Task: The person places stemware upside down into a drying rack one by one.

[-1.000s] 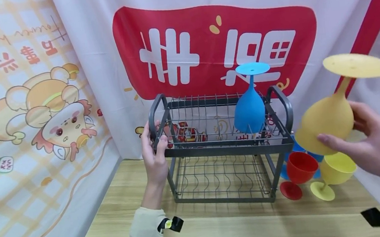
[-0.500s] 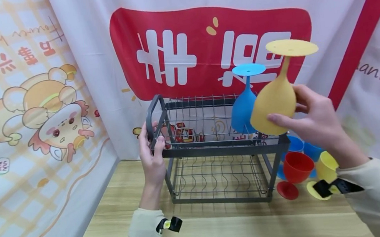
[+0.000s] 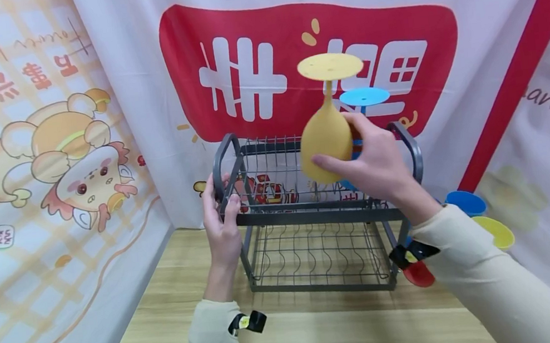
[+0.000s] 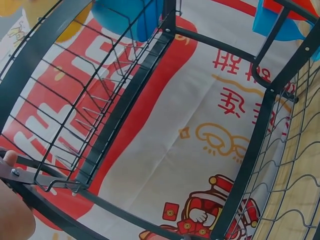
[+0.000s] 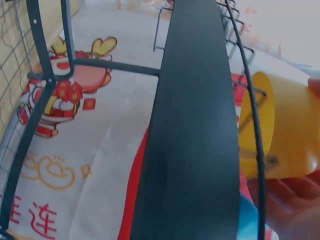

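My right hand (image 3: pixel 377 169) grips the bowl of a yellow goblet (image 3: pixel 325 146), held upside down over the upper tier of the dark grey dish rack (image 3: pixel 320 215). The right wrist view shows the goblet's mouth (image 5: pixel 257 125) close to the wires; whether it touches them I cannot tell. Behind the right hand, an upside-down blue goblet (image 3: pixel 365 96) stands in the upper tier, its bowl mostly hidden; the left wrist view also catches its blue bowl (image 4: pixel 127 19). My left hand (image 3: pixel 222 230) holds the rack's left end below the handle, thumb at the front.
Right of the rack, partly behind my right forearm, are a blue goblet (image 3: pixel 465 203), a yellow goblet (image 3: pixel 496 232) and a red goblet's foot (image 3: pixel 419 274). The rack stands on a wooden table (image 3: pixel 317 334). Printed cloth (image 3: pixel 131 97) hangs behind and at the left.
My right hand has carried the yellow goblet leftward from the rack's right side, past the blue goblet, to above the upper tier. The left hand keeps its hold on the rack.
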Demonstrator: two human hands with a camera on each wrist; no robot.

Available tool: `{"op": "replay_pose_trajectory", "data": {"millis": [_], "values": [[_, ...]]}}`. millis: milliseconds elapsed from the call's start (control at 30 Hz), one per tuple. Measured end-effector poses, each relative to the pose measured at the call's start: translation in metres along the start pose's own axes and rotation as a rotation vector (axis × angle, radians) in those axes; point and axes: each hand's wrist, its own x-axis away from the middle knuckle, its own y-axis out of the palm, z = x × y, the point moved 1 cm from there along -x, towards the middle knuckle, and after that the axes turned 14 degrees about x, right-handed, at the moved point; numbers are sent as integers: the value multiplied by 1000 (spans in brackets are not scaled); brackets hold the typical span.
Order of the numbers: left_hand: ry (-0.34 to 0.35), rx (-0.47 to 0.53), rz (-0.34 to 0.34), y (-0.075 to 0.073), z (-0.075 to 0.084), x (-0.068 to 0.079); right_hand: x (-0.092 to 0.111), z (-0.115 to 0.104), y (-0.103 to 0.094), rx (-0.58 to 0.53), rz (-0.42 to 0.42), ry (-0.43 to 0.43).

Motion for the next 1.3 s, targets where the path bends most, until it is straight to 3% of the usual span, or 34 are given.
{"op": "replay_pose_trajectory", "data": {"millis": [367,867,1033,1300], "values": [[-29,-7,5,0,1,0,-31,-22,36,-17,-71,94],[-22,-13,-4,0,0,0,-27,-20,59,125,-185,312],[-9,-11,-5,0,-1,0,-26,-19,61,199,-203,325],[-7,-10,-4,-1,-2,0,-21,-23,62,341,-186,278]]}}
